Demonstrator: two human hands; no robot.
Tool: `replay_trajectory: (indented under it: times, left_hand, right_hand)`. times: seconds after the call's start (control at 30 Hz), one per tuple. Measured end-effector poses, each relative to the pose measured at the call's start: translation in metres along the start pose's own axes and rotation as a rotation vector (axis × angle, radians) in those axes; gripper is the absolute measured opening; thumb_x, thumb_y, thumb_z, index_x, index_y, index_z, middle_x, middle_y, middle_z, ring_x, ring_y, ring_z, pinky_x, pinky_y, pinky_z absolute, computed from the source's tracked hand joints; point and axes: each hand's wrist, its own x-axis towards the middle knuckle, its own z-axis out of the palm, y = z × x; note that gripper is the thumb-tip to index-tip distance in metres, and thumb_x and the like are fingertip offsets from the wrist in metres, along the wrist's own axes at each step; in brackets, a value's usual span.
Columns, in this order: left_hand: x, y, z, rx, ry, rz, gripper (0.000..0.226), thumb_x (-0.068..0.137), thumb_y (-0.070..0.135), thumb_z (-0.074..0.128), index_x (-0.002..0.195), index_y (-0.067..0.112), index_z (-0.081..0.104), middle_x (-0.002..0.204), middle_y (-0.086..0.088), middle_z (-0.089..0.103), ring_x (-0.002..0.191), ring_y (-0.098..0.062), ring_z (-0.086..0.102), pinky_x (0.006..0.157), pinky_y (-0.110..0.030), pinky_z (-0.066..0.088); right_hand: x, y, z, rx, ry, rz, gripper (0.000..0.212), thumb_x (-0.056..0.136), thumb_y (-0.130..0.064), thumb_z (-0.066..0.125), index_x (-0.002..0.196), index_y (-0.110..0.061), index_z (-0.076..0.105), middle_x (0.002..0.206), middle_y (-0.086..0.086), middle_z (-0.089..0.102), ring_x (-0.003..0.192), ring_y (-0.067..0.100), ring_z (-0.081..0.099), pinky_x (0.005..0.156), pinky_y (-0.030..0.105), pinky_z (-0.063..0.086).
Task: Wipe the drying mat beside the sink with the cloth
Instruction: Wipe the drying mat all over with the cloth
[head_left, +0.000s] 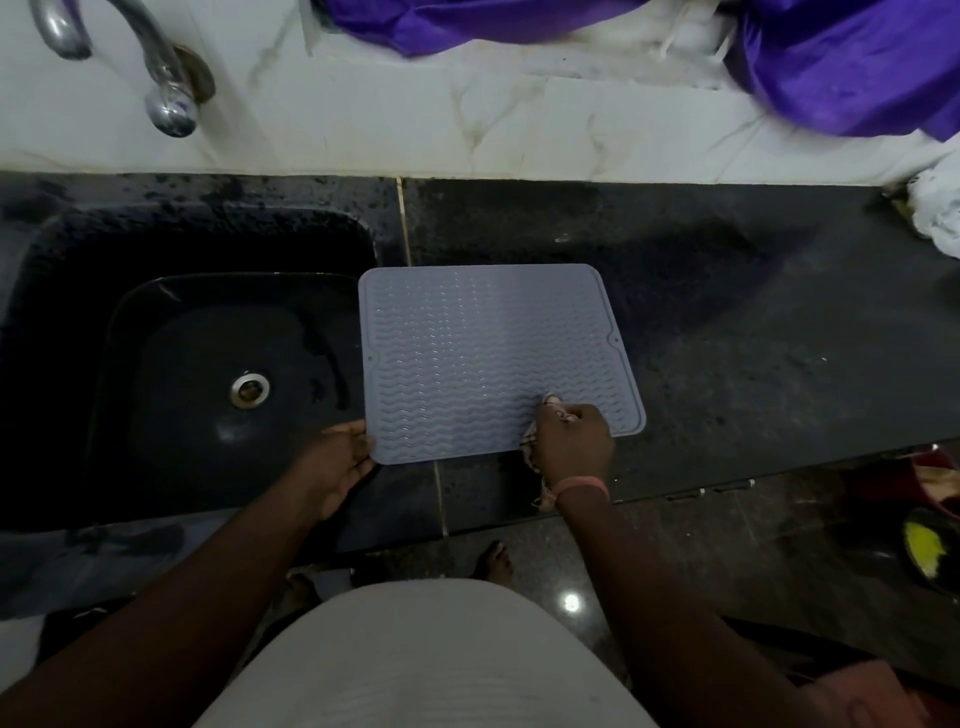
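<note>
The drying mat (493, 358), a grey rounded rectangle ribbed with wavy ridges, lies flat on the black stone counter (753, 338) just right of the sink (208, 364), its left edge overhanging the basin rim and its long axis running left to right. The left hand (340, 462) holds the mat's near-left corner with fingers loosely extended. The right hand (574, 441) grips a bunched patterned cloth (553, 402) against the near-right area. A chrome tap (166, 78) and purple fabric (831, 67) sit along the far wall.

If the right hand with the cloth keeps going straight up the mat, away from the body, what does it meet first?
Likely nothing on the mat: the right hand and cloth face bare ridges to the far edge, then dark counter and the white wall.
</note>
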Motion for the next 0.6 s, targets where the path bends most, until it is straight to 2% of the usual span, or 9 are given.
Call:
replay_trajectory:
  times: [0.17, 0.27, 0.37, 0.4, 0.47, 0.53, 0.6]
  left_hand:
    - [-0.001, 0.001, -0.001, 0.010, -0.001, -0.013, 0.036, 0.100, -0.006, 0.044, 0.131, 0.002, 0.060, 0.118, -0.008, 0.070, 0.104, -0.017, 0.065, 0.086, -0.026, 0.052]
    - [-0.003, 0.002, 0.000, 0.011, -0.006, -0.017, 0.034, 0.101, -0.005, 0.044, 0.130, 0.004, 0.060, 0.111, -0.005, 0.072, 0.097, -0.013, 0.067, 0.079, -0.022, 0.054]
    - [-0.005, 0.003, 0.000, 0.010, -0.012, -0.021, 0.033, 0.101, -0.004, 0.044, 0.129, 0.005, 0.061, 0.106, -0.002, 0.072, 0.095, -0.012, 0.068, 0.076, -0.021, 0.053]
    - [-0.005, 0.003, -0.001, 0.009, -0.015, -0.023, 0.034, 0.101, -0.004, 0.044, 0.129, 0.005, 0.061, 0.107, -0.003, 0.072, 0.097, -0.014, 0.067, 0.079, -0.022, 0.053]
    - [-0.007, 0.004, 0.000, 0.015, -0.029, -0.020, 0.035, 0.100, -0.006, 0.042, 0.129, 0.004, 0.061, 0.111, -0.005, 0.072, 0.102, -0.017, 0.067, 0.082, -0.024, 0.054]
    - [-0.010, 0.006, 0.000, 0.025, -0.049, -0.014, 0.037, 0.099, -0.009, 0.040, 0.126, 0.004, 0.062, 0.107, -0.006, 0.074, 0.097, -0.017, 0.069, 0.076, -0.022, 0.057]
    - [-0.014, 0.009, 0.001, 0.029, -0.050, -0.023, 0.038, 0.096, -0.010, 0.038, 0.117, 0.006, 0.066, 0.098, -0.004, 0.077, 0.089, -0.015, 0.071, 0.070, -0.021, 0.058]
  right_hand:
    - [-0.032, -0.005, 0.026, 0.066, 0.012, 0.035, 0.030, 0.090, -0.040, 0.070, 0.099, -0.011, 0.070, 0.088, 0.003, 0.068, 0.083, 0.018, 0.063, 0.078, 0.023, 0.046]
    - [-0.045, -0.008, 0.035, 0.077, -0.020, 0.020, 0.026, 0.090, -0.040, 0.070, 0.096, -0.014, 0.069, 0.083, -0.004, 0.065, 0.074, 0.009, 0.060, 0.071, 0.019, 0.041]
    - [-0.063, -0.010, 0.048, 0.068, -0.085, -0.039, 0.023, 0.089, -0.040, 0.071, 0.092, -0.018, 0.068, 0.079, -0.008, 0.067, 0.071, 0.001, 0.061, 0.058, 0.015, 0.043]
    - [-0.069, -0.011, 0.053, 0.065, -0.096, -0.061, 0.022, 0.088, -0.039, 0.072, 0.092, -0.018, 0.068, 0.079, -0.007, 0.068, 0.070, 0.000, 0.062, 0.058, 0.012, 0.045]
    - [-0.082, -0.011, 0.066, 0.061, -0.128, -0.101, 0.022, 0.085, -0.035, 0.075, 0.095, -0.017, 0.068, 0.082, -0.003, 0.070, 0.073, 0.006, 0.065, 0.066, 0.020, 0.052]
    - [-0.097, -0.012, 0.080, 0.060, -0.202, -0.145, 0.021, 0.083, -0.032, 0.076, 0.096, -0.018, 0.067, 0.083, -0.004, 0.070, 0.074, 0.007, 0.066, 0.069, 0.022, 0.054]
    - [-0.112, -0.013, 0.094, 0.028, -0.284, -0.230, 0.022, 0.080, -0.030, 0.076, 0.095, -0.017, 0.067, 0.081, -0.005, 0.069, 0.072, 0.005, 0.066, 0.064, 0.012, 0.050]
